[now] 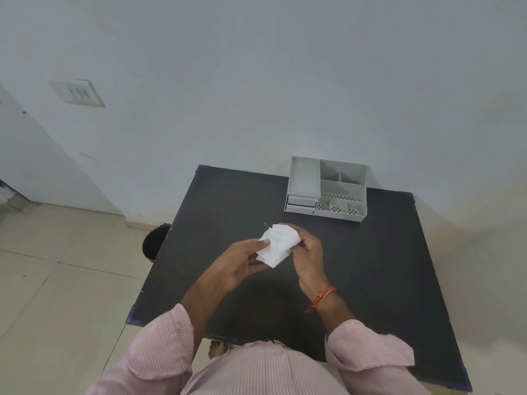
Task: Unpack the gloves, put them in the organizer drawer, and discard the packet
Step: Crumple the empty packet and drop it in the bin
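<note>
Both of my hands hold a small white packet (278,245) above the middle of the black table (370,266). My left hand (245,265) pinches its left edge between thumb and fingers. My right hand (309,252) grips its right side, fingers curled. The packet looks crumpled, and I cannot tell whether gloves are showing. A grey desk organizer (328,189) stands at the table's far edge against the wall, with two small drawers (301,203) at its lower left, both pushed in.
A dark round bin (155,242) stands on the tiled floor just left of the table's far left side. A white wall runs behind the table. A bare foot (218,347) shows under the table's near edge.
</note>
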